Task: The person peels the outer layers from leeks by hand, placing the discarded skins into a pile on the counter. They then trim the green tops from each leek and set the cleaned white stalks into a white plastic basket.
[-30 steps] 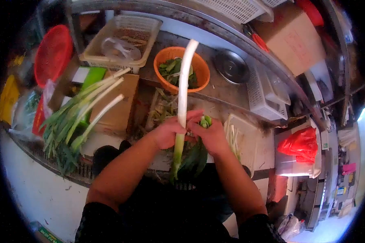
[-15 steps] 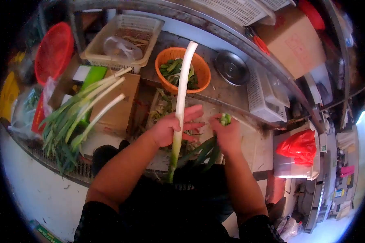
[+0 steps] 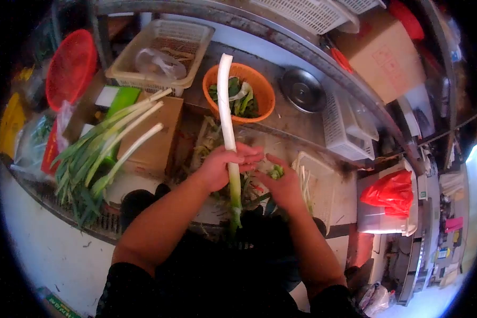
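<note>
Upright in front of me stands a long leek-like green onion point(image 3: 225, 100), its white end up and its green end down by my lap. My left hand point(image 3: 217, 168) is closed around the middle of the stalk. Close by on the right, my right hand point(image 3: 285, 186) is curled around green onion leaves point(image 3: 275, 171), whose cut ends poke out near the thumb. The rest of those leaves is partly hidden by the hand and dark clothing. Behind the stalk, an orange basin point(image 3: 268, 100) holds green leaves and a pale piece.
More green onions point(image 3: 98, 146) lie on a cardboard box point(image 3: 161, 140) at left. A pale basket point(image 3: 323, 193) with thin stalks stands right of my right hand. Behind are a plastic crate point(image 3: 199, 40), a metal lid point(image 3: 302, 89) and a shelf beam point(image 3: 281, 37). A red basin point(image 3: 71, 69) leans far left.
The onion's white top has tilted left, and its green end has shifted right. My right hand has moved left and down, nearer the stalk. A pale piece in the orange basin now shows.
</note>
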A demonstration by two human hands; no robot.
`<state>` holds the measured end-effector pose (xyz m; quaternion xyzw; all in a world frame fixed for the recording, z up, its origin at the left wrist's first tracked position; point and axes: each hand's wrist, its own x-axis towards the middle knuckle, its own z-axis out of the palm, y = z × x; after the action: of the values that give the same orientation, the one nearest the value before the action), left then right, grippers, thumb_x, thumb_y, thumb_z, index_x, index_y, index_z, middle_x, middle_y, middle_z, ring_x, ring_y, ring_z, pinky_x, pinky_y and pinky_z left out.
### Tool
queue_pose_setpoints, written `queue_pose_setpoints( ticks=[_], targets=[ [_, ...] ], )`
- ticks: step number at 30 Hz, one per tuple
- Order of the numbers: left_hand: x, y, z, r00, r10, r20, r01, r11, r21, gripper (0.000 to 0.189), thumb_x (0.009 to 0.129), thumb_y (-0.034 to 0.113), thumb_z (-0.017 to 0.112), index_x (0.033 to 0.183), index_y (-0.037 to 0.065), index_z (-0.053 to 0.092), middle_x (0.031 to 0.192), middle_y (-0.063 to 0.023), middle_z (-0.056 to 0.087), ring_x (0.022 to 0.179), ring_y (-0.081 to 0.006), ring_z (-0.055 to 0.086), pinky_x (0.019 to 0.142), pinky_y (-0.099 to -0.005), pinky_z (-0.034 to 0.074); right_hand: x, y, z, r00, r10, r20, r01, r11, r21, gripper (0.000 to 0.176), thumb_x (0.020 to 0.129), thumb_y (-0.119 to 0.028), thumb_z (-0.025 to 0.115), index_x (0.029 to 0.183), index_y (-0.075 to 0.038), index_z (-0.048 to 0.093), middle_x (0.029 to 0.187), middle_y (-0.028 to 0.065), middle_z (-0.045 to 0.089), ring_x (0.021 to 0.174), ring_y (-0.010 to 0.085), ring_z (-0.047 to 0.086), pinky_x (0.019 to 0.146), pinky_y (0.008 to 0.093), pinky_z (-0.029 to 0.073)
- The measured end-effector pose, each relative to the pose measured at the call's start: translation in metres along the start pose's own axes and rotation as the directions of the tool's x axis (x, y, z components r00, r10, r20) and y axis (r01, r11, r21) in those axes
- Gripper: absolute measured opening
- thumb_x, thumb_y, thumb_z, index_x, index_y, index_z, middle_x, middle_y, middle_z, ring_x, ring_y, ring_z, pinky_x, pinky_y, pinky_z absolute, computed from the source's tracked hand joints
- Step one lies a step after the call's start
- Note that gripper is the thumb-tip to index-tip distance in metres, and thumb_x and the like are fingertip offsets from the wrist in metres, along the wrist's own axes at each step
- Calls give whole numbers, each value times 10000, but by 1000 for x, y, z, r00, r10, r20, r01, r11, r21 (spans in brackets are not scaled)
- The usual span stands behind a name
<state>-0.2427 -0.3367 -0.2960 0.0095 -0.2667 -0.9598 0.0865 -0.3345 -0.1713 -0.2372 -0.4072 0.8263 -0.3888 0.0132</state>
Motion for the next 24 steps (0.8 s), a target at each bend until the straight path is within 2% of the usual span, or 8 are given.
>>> queue_pose_setpoints(
  ticks=[3,4,6,10,16,19,21,24],
  targets=[
    [-1,-2,1,1000,9,8,-9,1000,-8,353,760,86,560,1093,-17,613,1337,-227,494,1274,-370,453,1035,-513,393,3,-14,-2,886,355,299,-359,932,-46,438,786,-261,731,1109,17,633,876,215,679,746,271,677,701,391,516],
    [-2,-2,0,1000,11,15,-11,1000,-11,349,762,88,559,1092,-12,617,1338,-225,494,1278,-363,451,1032,-524,391,2,0,2,886,355,299,-359,932,-45,438,786,-261,731,1109,17,633,876,215,679,746,271,677,701,391,516],
    [-3,0,3,1000,17,-16,-17,1000,23,348,762,86,557,1091,-11,618,1336,-224,495,1279,-355,452,1028,-530,393,5,24,13,940,314,133,-282,936,-212,443,782,-255,733,1111,24,632,875,227,676,739,292,676,686,391,516],
    [-2,6,1,998,43,-36,-39,995,92,339,764,80,561,1087,-3,622,1328,-214,503,1274,-331,461,1022,-530,400,9,18,5,978,193,73,-189,980,-60,449,779,-283,733,1099,17,640,850,225,675,732,319,671,664,392,514],
    [2,0,4,989,67,-134,-54,994,97,235,831,96,568,1023,-35,606,1197,-219,591,1154,-322,563,984,-478,450,6,19,6,905,320,279,-270,941,-203,474,782,-370,718,1085,-13,639,858,235,665,738,335,666,661,401,513],
    [1,-7,9,976,45,-211,-48,999,-9,178,847,99,603,972,-28,594,1091,-194,638,998,-279,637,891,-423,510,-13,-3,24,927,120,356,-123,992,-13,432,733,-362,767,1001,-39,665,858,169,674,787,300,656,731,391,506],
    [-1,-5,13,972,65,-224,-60,998,29,150,842,91,609,943,-18,584,1063,-193,645,959,-277,644,867,-419,519,-17,-11,32,843,188,505,-46,959,-280,446,737,-386,749,1037,-68,658,893,172,673,821,341,649,741,421,511],
    [-7,13,10,949,132,-287,-119,991,62,103,832,79,616,878,-1,570,1012,-191,655,891,-270,650,832,-406,530,-12,-19,32,819,316,478,0,834,-551,443,736,-394,733,1031,-75,650,911,171,667,859,356,639,757,437,512]
  ],
)
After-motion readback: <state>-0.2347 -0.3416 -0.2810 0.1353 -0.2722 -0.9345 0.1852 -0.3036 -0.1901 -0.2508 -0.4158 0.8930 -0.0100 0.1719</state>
